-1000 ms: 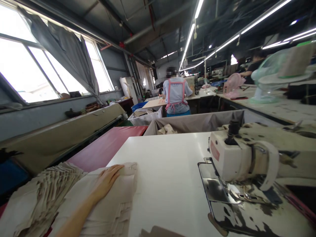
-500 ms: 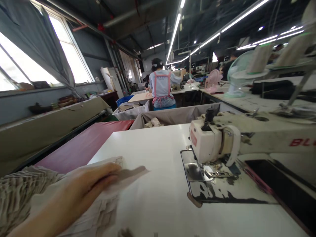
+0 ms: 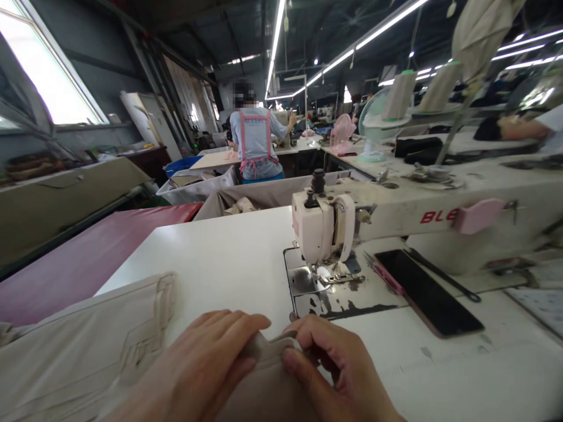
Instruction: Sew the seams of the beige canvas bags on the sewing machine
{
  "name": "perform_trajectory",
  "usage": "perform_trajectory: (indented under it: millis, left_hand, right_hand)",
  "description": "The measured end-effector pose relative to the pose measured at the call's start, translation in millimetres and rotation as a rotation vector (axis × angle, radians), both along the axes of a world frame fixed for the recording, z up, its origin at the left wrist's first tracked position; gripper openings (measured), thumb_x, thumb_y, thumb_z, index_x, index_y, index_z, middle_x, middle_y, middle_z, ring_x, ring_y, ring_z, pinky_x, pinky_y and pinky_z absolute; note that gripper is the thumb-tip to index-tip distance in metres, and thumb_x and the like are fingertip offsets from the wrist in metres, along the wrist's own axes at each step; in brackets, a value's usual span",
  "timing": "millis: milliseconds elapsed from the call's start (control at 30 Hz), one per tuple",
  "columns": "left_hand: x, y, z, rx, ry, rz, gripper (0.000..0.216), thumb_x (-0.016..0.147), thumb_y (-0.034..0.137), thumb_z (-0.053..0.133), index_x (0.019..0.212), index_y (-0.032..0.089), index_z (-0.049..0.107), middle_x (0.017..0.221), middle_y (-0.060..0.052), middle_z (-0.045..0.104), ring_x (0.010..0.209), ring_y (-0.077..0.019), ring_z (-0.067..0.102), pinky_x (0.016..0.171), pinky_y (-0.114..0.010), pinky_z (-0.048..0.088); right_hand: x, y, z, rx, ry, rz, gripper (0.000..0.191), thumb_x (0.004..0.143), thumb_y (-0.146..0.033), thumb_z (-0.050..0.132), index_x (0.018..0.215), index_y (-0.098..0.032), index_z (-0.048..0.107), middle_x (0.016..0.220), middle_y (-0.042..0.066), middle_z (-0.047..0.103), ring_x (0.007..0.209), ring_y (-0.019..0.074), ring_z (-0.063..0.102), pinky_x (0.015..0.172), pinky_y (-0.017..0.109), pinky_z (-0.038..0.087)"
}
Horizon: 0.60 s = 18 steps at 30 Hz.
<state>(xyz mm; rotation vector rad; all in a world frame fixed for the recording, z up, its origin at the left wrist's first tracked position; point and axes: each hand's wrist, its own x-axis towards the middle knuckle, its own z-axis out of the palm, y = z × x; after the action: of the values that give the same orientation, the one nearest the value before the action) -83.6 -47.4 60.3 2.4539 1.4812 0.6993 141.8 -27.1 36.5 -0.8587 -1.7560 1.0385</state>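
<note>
Beige cloth [image 3: 269, 384], its edge pinched by left hand [image 3: 206, 357] and right hand [image 3: 341, 366] over the counter [image 3: 211, 252] near the sewing machine [image 3: 310, 231], could slip out of line if either pinch loosened.

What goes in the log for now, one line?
left hand: holding beige cloth | right hand: pinching its edge | cloth stack: on white table, left | sewing machine: beyond hands

Head-worn view, forward and down
</note>
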Motion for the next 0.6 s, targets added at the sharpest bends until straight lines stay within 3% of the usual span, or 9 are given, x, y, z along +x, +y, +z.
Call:
perform_trajectory:
  millis: [67, 167, 233, 400, 600]
  left_hand:
    - [23.2, 3.6, -2.0, 0.002, 0.012, 0.0, 0.014, 0.089, 0.04, 0.055, 0.093, 0.029, 0.062, 0.087, -0.001, 0.069, 0.073, -0.018, 0.064, 0.064, -0.025, 0.053]
    - [48.3, 6.4, -3.1, -0.037, -0.078, -0.008, 0.027, 0.092, 0.039, 0.048, 0.07, 0.025, 0.051, 0.066, 0.0, 0.06, 0.056, -0.0146, 0.058, 0.049, -0.022, 0.047]
    - [54.5, 8.1, -1.8, -0.082, -0.132, -0.036, 0.028, 0.091, 0.039, 0.05, 0.068, 0.024, 0.05, 0.062, 0.002, 0.058, 0.054, -0.0132, 0.055, 0.047, -0.022, 0.043]
    - [54.2, 13.3, 5.8, -0.124, -0.195, -0.148, 0.03, 0.092, 0.036, 0.05, 0.066, 0.022, 0.049, 0.063, 0.002, 0.057, 0.06, -0.0125, 0.055, 0.05, -0.021, 0.041]
    - [55.5, 14.3, 3.0, -0.128, -0.225, -0.107, 0.029, 0.091, 0.036, 0.051, 0.065, 0.023, 0.052, 0.06, 0.002, 0.056, 0.053, -0.0112, 0.055, 0.046, -0.021, 0.04]
  right_hand:
    - [-0.5, -1.8, -2.5, 0.016, 0.029, -0.021, 0.02, 0.086, -0.024, 0.052, 0.066, -0.019, 0.049, 0.07, 0.001, 0.061, 0.062, 0.0128, 0.053, 0.057, 0.022, 0.043]
    - [5.9, -0.4, -4.3, -0.021, 0.061, -0.046, 0.015, 0.083, -0.022, 0.06, 0.068, -0.019, 0.058, 0.083, 0.004, 0.066, 0.074, 0.0148, 0.061, 0.063, 0.022, 0.047]
    - [13.8, 1.2, -3.7, -0.042, 0.075, -0.037, 0.012, 0.081, -0.022, 0.064, 0.07, -0.019, 0.063, 0.088, 0.005, 0.067, 0.078, 0.0162, 0.063, 0.064, 0.022, 0.048]
    - [27.6, 4.2, 2.8, -0.045, 0.071, 0.048, 0.014, 0.081, -0.02, 0.065, 0.068, -0.018, 0.062, 0.076, 0.003, 0.066, 0.069, 0.0147, 0.061, 0.062, 0.023, 0.047]
    - [26.2, 6.1, 4.7, -0.014, 0.01, 0.05, 0.013, 0.081, -0.016, 0.063, 0.068, -0.017, 0.064, 0.076, 0.004, 0.067, 0.07, 0.0151, 0.064, 0.063, 0.023, 0.048]
